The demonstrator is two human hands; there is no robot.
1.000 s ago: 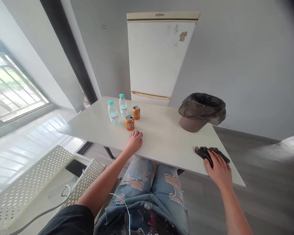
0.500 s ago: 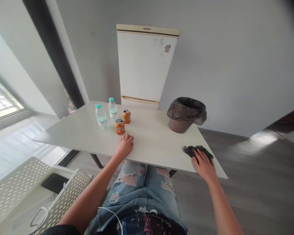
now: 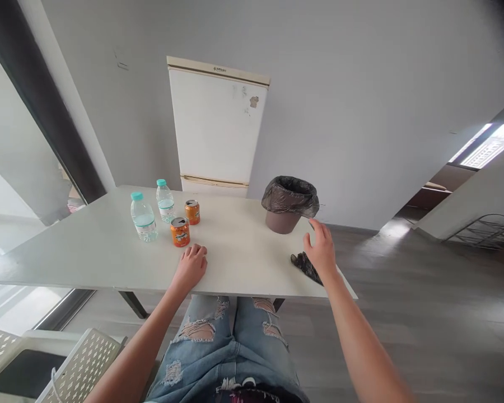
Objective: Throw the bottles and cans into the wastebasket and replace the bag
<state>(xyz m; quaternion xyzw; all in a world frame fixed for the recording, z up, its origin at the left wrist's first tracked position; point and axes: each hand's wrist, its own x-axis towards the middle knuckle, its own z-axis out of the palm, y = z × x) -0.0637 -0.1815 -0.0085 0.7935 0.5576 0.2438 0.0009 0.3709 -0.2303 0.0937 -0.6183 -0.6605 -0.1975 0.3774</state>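
The jeans [image 3: 233, 355] are faded blue, with several rips [image 3: 199, 331] frayed white at the edges; the dark shirt [image 3: 260, 393] bears a pinkish print [image 3: 247, 398].

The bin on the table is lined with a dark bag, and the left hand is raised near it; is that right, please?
Not quite: the head view shows the right hand raised near the bin; the left hand rests on the table. The dark bag does line the bin.

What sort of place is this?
Probably a plain room in a home, perhaps a dining area: a white fridge by a grey wall, a pale table, and a bag-lined bin on it.
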